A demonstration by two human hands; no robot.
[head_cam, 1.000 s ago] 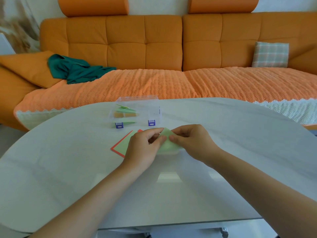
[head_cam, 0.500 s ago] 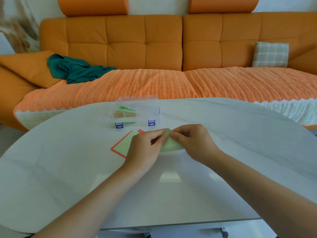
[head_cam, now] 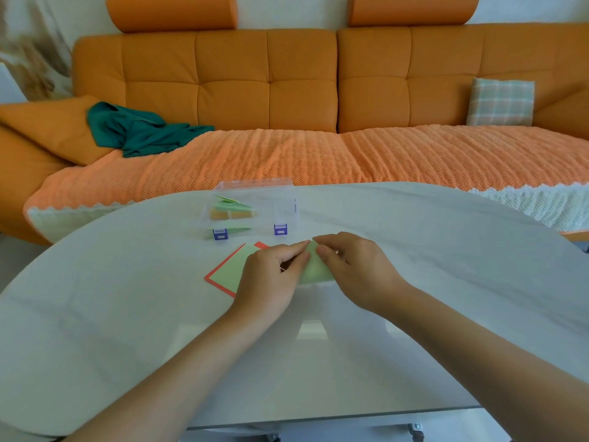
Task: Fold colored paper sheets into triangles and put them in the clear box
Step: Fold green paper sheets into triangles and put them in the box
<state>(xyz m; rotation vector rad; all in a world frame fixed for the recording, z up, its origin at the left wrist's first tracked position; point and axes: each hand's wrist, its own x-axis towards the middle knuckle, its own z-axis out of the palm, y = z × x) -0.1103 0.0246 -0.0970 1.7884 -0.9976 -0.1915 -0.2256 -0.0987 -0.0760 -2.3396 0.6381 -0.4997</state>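
Observation:
A light green paper sheet (head_cam: 314,269) is folded over between my two hands at the table's middle. My left hand (head_cam: 271,280) pinches its left side and my right hand (head_cam: 353,272) pinches its top corner, fingertips nearly touching. Left of my hands lies a flat stack of sheets (head_cam: 228,272), green on top with a red one showing at its edges. Behind it stands the clear box (head_cam: 255,207) with purple latches, lid open, holding folded green and orange triangles.
The white oval table (head_cam: 414,282) fills the foreground. Beyond it runs an orange sofa (head_cam: 318,148) with a dark green cloth (head_cam: 140,130) at the left and a checked cushion (head_cam: 500,102) at the right.
My fingertips have drawn closer together at the paper's top corner, and the folded green sheet has closed up a little. The stack and the box have not moved.

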